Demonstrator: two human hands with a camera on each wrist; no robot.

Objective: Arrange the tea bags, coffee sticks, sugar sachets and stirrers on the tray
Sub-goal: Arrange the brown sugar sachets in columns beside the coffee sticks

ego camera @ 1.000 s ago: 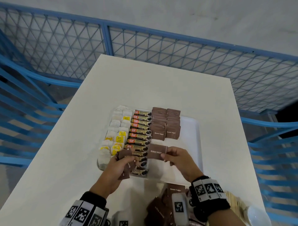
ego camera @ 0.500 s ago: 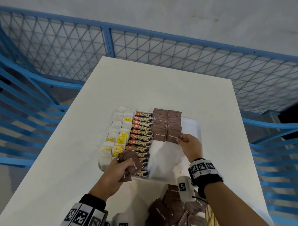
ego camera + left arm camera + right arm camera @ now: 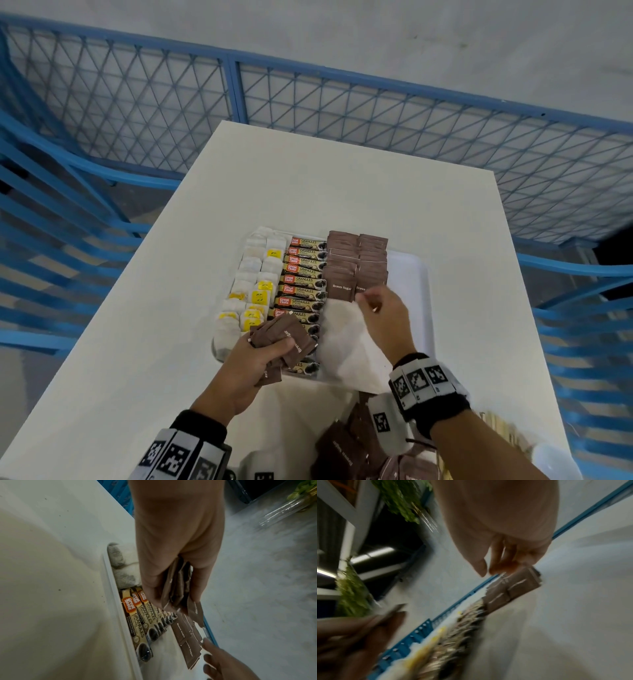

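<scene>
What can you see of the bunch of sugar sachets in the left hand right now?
The bunch of sugar sachets is a loose, fanned stack of small brown paper-looking packets, some with white "Brown Sugar" print showing. The left hand grips them, fingers curled round the stack, thumb on the other side. They sit crooked, corners sticking out at different angles, one hanging below the hand. The bunch is held above the near end of the coffee stick row on the tray; whether it touches the sticks cannot be told.

tabletop: matt white, smooth
tray: smooth white plastic
sugar sachets: matt brown paper
coffee sticks: glossy printed foil
tea bags: white porous paper
fence: blue painted metal mesh
</scene>
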